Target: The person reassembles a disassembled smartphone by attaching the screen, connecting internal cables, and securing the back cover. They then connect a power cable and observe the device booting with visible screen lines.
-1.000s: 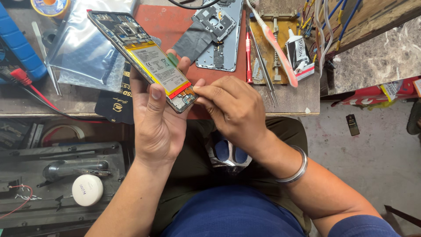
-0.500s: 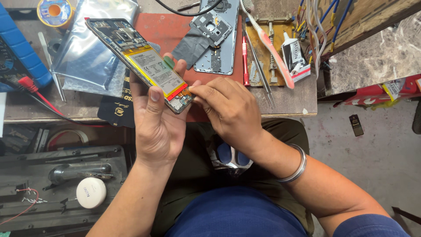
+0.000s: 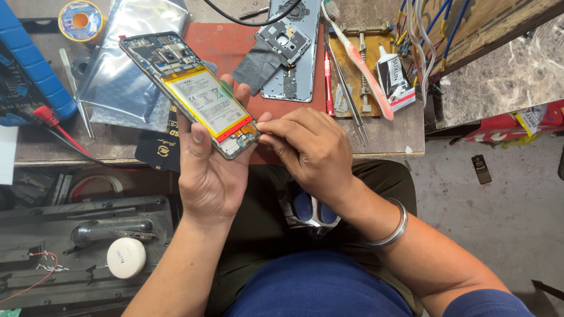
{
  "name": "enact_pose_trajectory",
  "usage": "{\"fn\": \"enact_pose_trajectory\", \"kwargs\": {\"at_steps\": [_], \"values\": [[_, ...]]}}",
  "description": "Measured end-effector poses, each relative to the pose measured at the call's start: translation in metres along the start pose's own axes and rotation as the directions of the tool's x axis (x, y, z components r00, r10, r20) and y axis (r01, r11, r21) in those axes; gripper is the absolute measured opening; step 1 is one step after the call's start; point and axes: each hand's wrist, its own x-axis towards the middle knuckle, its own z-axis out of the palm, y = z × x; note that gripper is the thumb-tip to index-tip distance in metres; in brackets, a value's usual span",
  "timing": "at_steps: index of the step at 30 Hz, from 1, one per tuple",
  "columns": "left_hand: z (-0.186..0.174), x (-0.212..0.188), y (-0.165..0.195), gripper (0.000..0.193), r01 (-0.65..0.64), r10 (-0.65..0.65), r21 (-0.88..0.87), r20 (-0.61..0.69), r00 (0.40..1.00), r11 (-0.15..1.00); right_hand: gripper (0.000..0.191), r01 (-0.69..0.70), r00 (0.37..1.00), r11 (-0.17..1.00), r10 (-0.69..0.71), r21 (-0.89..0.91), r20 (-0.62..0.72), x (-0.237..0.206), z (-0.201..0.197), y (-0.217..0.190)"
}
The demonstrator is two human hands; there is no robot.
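My left hand (image 3: 208,173) holds an opened smartphone (image 3: 188,94) by its lower end, back cover off, with its white and yellow battery and circuit boards exposed. The phone tilts up and to the left over the edge of the workbench (image 3: 388,138). My right hand (image 3: 311,147) has its fingers pinched together against the phone's lower right corner; whether a small tool or part sits between the fingertips is hidden. A metal bangle (image 3: 390,226) circles my right wrist.
On the red mat (image 3: 217,41) lie a removed phone back cover (image 3: 294,53) and a dark inner frame piece (image 3: 285,41). Tweezers (image 3: 349,100), a pink toothbrush (image 3: 361,64), a glue tube (image 3: 393,73), a silver bag (image 3: 126,64), a solder spool (image 3: 81,20) and a blue meter (image 3: 29,70) surround it.
The view shifted slightly. The phone stays in my left hand, and my right fingers have closed in tighter on its lower corner.
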Motion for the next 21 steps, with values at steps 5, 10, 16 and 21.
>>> {"fn": "enact_pose_trajectory", "kwargs": {"at_steps": [5,10,16,21], "values": [[-0.001,-0.002,0.0,0.073,0.007,-0.007,-0.033,0.001,1.0,0.999,0.025,-0.109,0.993,0.979,0.1,0.171,0.058,0.0,-0.007,0.001],[-0.001,0.0,0.003,0.082,0.03,-0.031,-0.027,-0.018,0.999,0.999,0.021,-0.247,0.969,0.898,0.24,0.363,0.067,-0.013,-0.012,0.01],[0.0,0.0,0.003,0.084,0.04,-0.041,-0.042,-0.02,0.999,0.998,0.018,-0.263,0.932,0.719,0.361,0.643,-0.022,-0.027,-0.009,0.03],[-0.001,0.0,0.002,0.08,0.022,-0.022,-0.009,0.017,1.0,1.0,0.029,-0.408,0.899,0.807,0.436,0.427,0.037,-0.024,-0.006,0.022]]}}
